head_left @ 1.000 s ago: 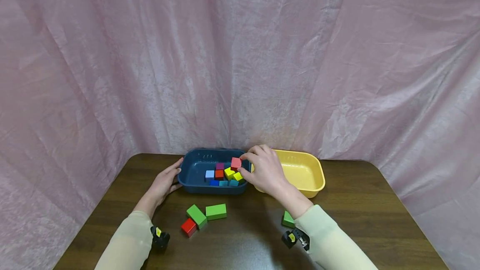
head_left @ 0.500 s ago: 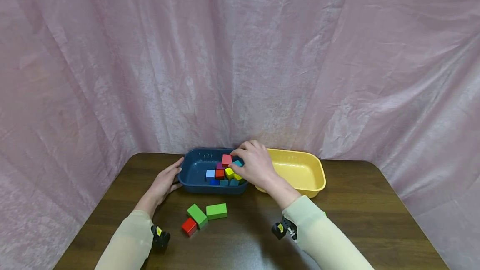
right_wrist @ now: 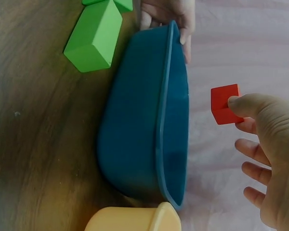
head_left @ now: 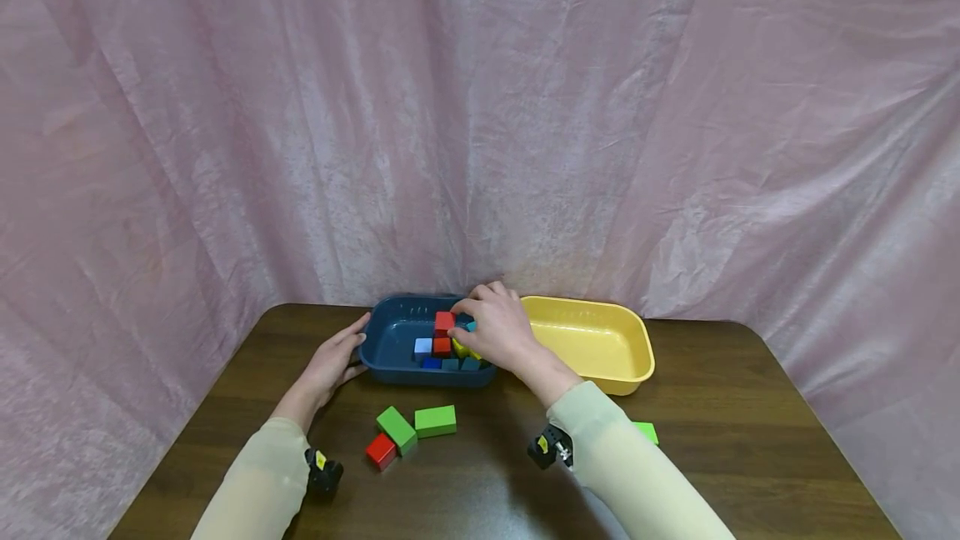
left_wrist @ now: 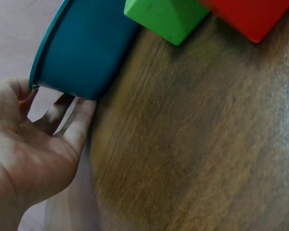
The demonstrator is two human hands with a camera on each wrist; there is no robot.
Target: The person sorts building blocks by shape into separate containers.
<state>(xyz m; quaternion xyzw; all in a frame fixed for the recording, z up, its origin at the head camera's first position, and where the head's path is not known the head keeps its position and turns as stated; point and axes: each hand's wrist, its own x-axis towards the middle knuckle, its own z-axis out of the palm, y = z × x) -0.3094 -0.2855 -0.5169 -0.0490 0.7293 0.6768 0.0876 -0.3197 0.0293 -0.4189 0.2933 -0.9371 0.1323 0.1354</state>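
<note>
My right hand (head_left: 500,327) pinches a red cube (head_left: 444,323) between thumb and fingertips, above the dark blue tub (head_left: 393,371). In the right wrist view the red cube (right_wrist: 224,104) hangs apart from the blue tub's rim. My left hand (head_left: 327,363) touches the tub's left end with its fingers fairly straight. The left wrist view has the left hand (left_wrist: 36,149) with fingertips against the end wall. Inside the tub lie several small blocks, among them a light blue block (head_left: 423,347) and another red block (head_left: 442,347); my right hand hides some of them.
A yellow tub (head_left: 600,340) stands directly right of the blue one. In front lie two green blocks (head_left: 435,421) and a red block (head_left: 382,451). Another green block (head_left: 646,432) is partly hidden by my right sleeve. A pink curtain (head_left: 480,107) hangs behind the table (head_left: 720,407).
My right hand has moved left over the blue tub, carrying the red cube with it. The left hand stays at the tub's left end. More of the yellow tub shows.
</note>
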